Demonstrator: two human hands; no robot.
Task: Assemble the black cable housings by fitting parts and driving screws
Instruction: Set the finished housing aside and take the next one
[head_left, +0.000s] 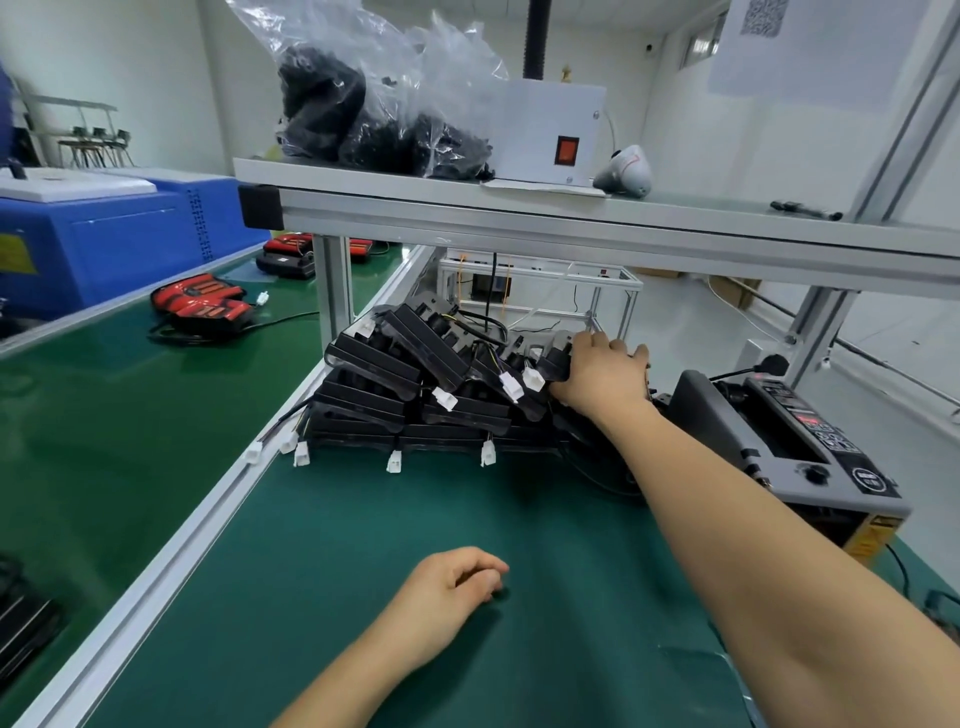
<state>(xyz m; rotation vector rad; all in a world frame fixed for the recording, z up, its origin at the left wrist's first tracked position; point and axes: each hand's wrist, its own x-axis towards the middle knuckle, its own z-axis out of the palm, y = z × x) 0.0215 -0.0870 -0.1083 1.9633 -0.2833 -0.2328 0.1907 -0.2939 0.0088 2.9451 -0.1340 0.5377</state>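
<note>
Lower centre: left hand rests on desk, fingers loosely curled, holding nothing. Mid-frame: stack of black housings. Right hand lies on its right end; fingertips hidden, grip can't tell. Best lift 1 housing w/o snagging white connectors.

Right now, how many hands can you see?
2. The left hand rests loosely curled on the green mat near the front; the right hand reaches onto the pile of black housings at the back.

Black housings, white plugs, green mat
</note>
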